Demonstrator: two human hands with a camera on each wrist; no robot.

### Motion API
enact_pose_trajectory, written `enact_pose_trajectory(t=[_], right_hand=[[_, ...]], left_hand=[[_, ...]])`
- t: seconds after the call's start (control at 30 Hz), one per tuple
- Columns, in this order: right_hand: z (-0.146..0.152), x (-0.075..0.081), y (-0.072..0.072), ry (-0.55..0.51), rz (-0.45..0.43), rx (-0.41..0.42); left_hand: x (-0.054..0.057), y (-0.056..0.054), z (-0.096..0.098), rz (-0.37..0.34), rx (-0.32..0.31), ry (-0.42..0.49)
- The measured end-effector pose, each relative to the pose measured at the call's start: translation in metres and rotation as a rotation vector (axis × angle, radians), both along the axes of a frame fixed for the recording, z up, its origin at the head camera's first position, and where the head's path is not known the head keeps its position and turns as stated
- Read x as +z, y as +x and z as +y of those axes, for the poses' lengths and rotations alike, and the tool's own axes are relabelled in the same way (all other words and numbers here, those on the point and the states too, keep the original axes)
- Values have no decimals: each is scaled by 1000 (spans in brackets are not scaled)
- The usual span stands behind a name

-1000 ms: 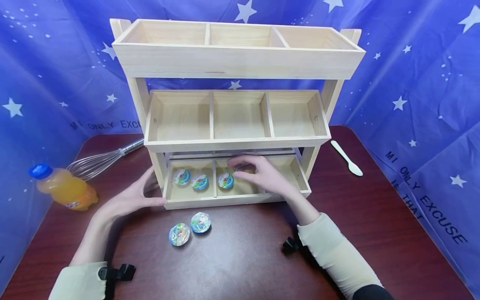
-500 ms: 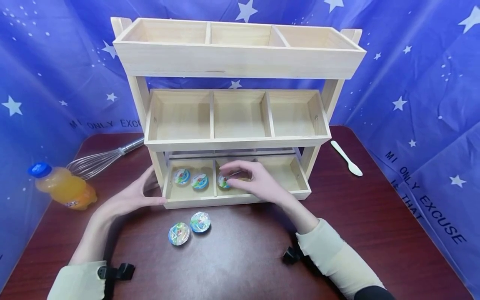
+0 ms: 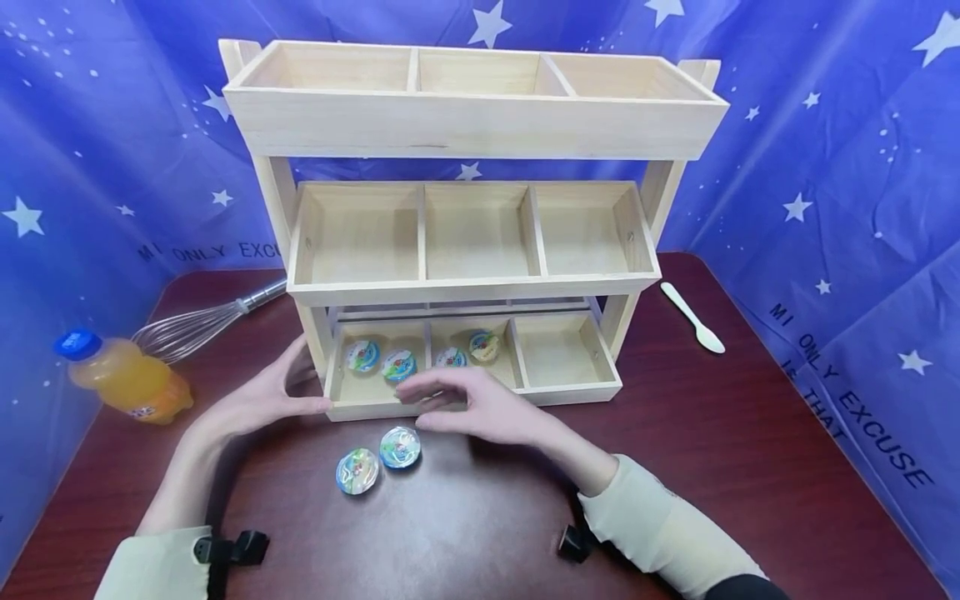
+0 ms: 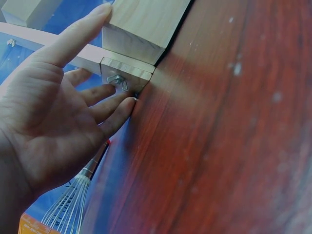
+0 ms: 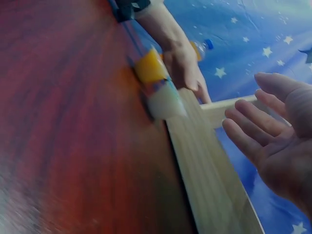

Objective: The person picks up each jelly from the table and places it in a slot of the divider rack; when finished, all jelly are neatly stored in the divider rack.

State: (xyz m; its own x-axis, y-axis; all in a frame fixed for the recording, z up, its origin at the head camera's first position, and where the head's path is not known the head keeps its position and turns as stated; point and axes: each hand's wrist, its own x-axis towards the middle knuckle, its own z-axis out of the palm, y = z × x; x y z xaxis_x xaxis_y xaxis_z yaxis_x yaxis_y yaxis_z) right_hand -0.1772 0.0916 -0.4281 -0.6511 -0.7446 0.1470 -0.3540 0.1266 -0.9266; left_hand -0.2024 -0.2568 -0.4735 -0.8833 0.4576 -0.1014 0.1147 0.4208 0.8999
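Note:
A three-tier wooden rack [image 3: 480, 125] stands on the table. My left hand [image 3: 262, 396] is at its lower left end. In the left wrist view the thumb [image 4: 85, 30] touches the bottom tray's corner and the loosely extended fingers lie by the leg. My right hand [image 3: 480, 404] hovers over the bottom tray's front edge, fingers apart, holding nothing. Just left of it two jelly cups with foil lids lie on the table: a whitish one [image 5: 165, 101] and a yellow one [image 5: 150, 67]. Two jelly cups [image 3: 399, 365] sit in the bottom left compartment, two more [image 3: 483, 345] in the middle one.
An orange drink bottle [image 3: 127, 379] lies at the left beside a wire whisk [image 3: 198, 323]. On the right lies a white spoon [image 3: 693, 318]. A blue star-patterned curtain [image 3: 810, 150] hangs behind and at both sides of the table [image 3: 712, 467].
My right hand has let go of a jelly cup in the middle bottom compartment. It has drawn back toward the front and left. My left hand stays at the rack.

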Motion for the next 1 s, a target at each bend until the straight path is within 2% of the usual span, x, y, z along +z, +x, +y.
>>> enact_pose_trajectory(t=[0.2,0.43,0.53,0.8,1.0], right_hand=[[-6,-9,8,75,33,71],[-9,-14,9,253,208,68],[-10,-16,10,309,252,72],[-13,-22,11,407,295,103],[-18,-28,9,434,307,125]], left_hand=[[-2,2,0,-11,6,-16],[0,1,-1,6,4,-9],[0,0,-1,10,0,-8],[1,1,1,4,-7,1],[1,2,1,-4,2,-5]])
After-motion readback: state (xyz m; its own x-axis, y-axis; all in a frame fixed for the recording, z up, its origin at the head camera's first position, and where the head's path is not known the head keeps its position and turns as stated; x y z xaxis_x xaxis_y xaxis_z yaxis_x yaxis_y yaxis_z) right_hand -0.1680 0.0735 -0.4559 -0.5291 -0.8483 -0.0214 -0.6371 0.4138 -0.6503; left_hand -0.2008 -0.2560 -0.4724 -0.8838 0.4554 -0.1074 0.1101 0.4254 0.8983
